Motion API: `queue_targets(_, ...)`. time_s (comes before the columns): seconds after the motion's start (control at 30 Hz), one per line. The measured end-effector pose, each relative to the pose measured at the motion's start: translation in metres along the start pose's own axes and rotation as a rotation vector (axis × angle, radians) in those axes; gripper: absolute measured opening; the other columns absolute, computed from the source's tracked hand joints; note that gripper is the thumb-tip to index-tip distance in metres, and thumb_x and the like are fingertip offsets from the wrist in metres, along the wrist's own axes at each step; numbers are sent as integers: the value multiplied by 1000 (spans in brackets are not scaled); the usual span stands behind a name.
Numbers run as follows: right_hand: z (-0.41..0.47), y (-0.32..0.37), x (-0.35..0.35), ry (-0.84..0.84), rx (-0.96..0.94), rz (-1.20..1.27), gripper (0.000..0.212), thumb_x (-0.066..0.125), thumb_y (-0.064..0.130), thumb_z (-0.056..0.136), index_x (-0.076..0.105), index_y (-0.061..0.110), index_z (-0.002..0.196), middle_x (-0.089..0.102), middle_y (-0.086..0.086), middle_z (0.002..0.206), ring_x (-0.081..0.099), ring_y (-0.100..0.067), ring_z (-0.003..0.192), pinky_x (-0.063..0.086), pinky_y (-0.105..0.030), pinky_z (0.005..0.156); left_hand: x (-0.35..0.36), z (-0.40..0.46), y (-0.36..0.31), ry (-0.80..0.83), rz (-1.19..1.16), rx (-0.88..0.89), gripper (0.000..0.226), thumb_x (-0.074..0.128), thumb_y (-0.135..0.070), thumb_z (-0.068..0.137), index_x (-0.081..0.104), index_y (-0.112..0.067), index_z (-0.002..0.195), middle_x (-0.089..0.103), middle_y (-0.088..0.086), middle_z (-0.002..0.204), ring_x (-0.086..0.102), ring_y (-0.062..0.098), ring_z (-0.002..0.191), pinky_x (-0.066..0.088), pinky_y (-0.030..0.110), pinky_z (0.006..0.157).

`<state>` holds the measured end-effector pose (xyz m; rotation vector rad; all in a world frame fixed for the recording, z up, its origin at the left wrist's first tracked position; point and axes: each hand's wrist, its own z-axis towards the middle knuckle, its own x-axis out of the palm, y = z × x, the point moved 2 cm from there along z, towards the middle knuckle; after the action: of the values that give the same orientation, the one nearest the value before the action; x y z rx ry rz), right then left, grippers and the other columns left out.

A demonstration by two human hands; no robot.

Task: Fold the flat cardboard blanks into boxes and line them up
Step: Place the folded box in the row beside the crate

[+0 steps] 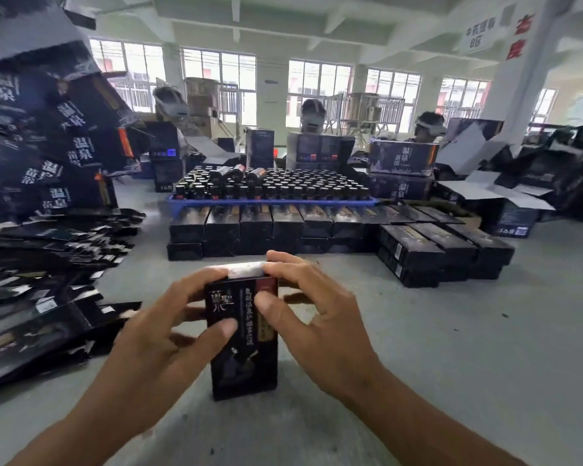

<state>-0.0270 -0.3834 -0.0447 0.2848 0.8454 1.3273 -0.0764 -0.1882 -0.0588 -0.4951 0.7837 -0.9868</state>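
Black box (243, 334), white txt, red strip.

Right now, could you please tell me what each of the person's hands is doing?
Left hand: grips the black box, thumb on its front.
Right hand: grips the same box, fingers at its top flap.

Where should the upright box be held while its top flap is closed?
Grip the box by its narrow long sides, coming from left and right as the left hand and right hand do. It stands tall, so side holds leave the top flap free for fingers.
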Motion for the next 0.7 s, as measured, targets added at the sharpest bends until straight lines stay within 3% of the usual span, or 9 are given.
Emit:
queue_targets(0.07,-2,-5,6,108,43,-121,62,66,47,90,38,48,146,50,22,144,49,7,123,50,-27,99,0,1,8,41,-71,-104,63,72,-45,75,49,-57,132,70,-16,115,71,11,101,59,20,70)
queue_targets(0.13,-4,-10,13,220,100,-181,84,66,54,87,9,59,149,42,22,147,49,5,121,48,-29,101,-2,4,14,-10,-109,-171,67,73,-45,71,48,-57,132,72,-13,109,73,16,95,62,35,72)
queue_targets(0.2,-7,-12,19,287,94,-223,90,66,58,85,1,61,147,40,20,147,49,1,119,45,-22,98,-3,5,17,-70,-143,-221,68,75,-45,68,50,-55,130,73,-10,103,75,21,87,61,47,75)
queue_targets(0.27,-9,-13,24,347,38,-288,90,65,63,82,5,57,149,38,18,146,47,-4,120,38,-14,96,-2,6,20,-115,-179,-277,63,77,-40,68,52,-54,125,74,-8,98,76,23,81,61,48,72)
queue_targets(0.37,-13,-13,30,433,-19,-423,93,65,67,80,8,49,151,25,10,158,39,-14,134,42,-32,109,1,8,23,-169,-250,-366,54,78,-30,72,56,-55,116,76,-3,91,76,22,78,61,32,60)
queue_targets(0.43,-15,-13,32,442,-14,-465,92,65,63,82,8,48,152,20,6,160,39,-19,136,43,-39,110,3,8,24,-170,-277,-406,54,78,-25,76,58,-57,114,76,2,91,76,20,81,60,29,59)
queue_targets(0.6,-6,-23,22,340,67,-487,78,60,50,81,18,44,146,33,0,153,53,-23,120,55,-40,95,9,4,26,-30,-266,-456,71,77,-45,65,43,-72,122,76,-10,102,76,19,87,61,31,65)
queue_targets(0.7,15,-52,-9,194,251,-561,67,58,48,84,30,37,143,34,0,153,52,-22,122,53,-37,96,13,-1,30,90,-126,-451,63,72,-55,68,38,-81,115,73,-16,106,75,12,90,57,35,78)
